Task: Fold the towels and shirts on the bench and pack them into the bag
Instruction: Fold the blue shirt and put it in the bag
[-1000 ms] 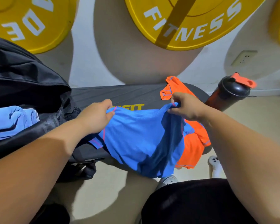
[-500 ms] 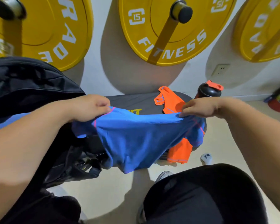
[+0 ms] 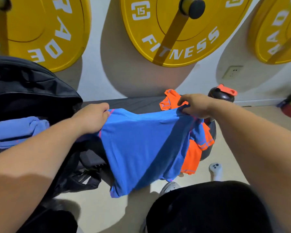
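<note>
The person holds a blue shirt [image 3: 141, 148] stretched between both hands above the bench [image 3: 138, 103]. The left hand [image 3: 92, 119] has its fingers curled round the shirt's top left edge. The right hand [image 3: 196, 105] grips the top right edge, fingers bent over the cloth. The shirt hangs down past the near side of the bench toward the floor. Behind it, at the bench's right end, an orange shirt [image 3: 192, 157] lies rumpled and droops over the near edge. On the left sits the open black bag [image 3: 27, 88] with a pale blue cloth [image 3: 15, 130] bundled inside. A black bottle [image 3: 221, 96] with an orange cap stands just beyond the bench's right end. Yellow plates [image 3: 171, 31] hang on the far wall.
</note>
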